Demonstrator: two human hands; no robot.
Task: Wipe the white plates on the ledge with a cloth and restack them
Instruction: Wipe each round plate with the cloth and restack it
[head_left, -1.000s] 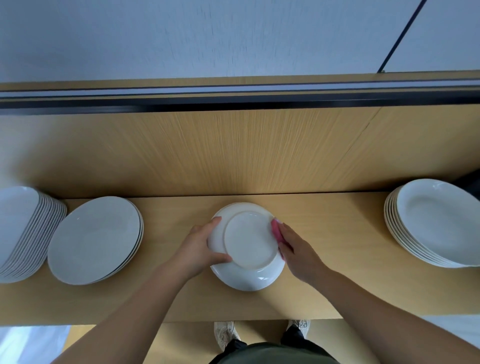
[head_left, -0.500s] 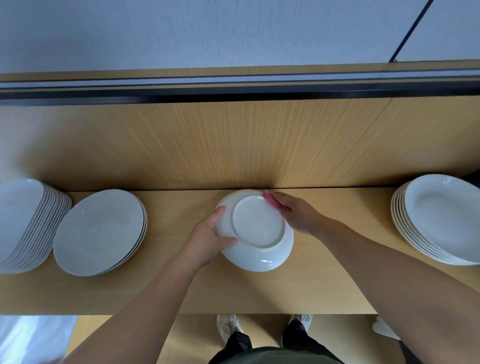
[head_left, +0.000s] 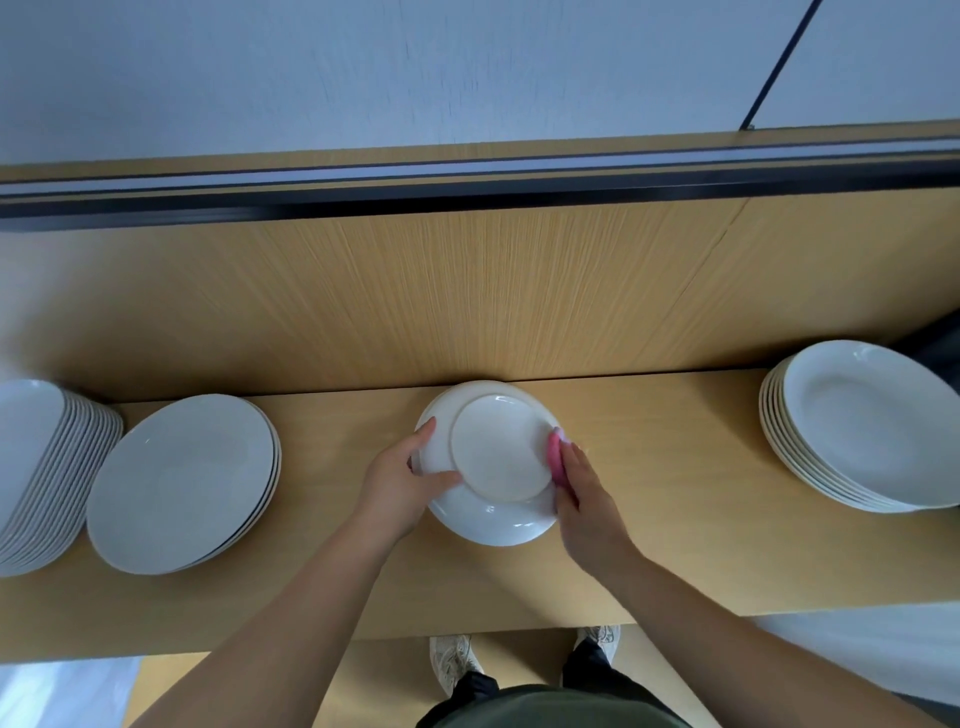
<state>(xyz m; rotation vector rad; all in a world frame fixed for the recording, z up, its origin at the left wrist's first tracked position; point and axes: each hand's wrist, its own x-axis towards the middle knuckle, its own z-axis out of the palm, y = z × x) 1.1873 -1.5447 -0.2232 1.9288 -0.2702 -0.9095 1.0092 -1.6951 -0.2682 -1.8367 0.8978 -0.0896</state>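
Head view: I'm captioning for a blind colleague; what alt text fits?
A person's left hand grips the left rim of an upturned white plate at a wooden ledge while the right hand holds a pink cloth against its right edge. A tall plate stack and a short plate stack sit to the left, a third stack to the right.

A light wooden ledge (head_left: 675, 519) runs the width of the view, backed by an upright panel (head_left: 467, 291) of the same vertical-grained wood. A dark rail (head_left: 467, 200) caps the panel. Above it rises a pale grey-blue wall (head_left: 363, 67), crossed by a thin dark seam (head_left: 783, 62). Below the ledge lies tan floor (head_left: 519, 654). The light is soft and even.
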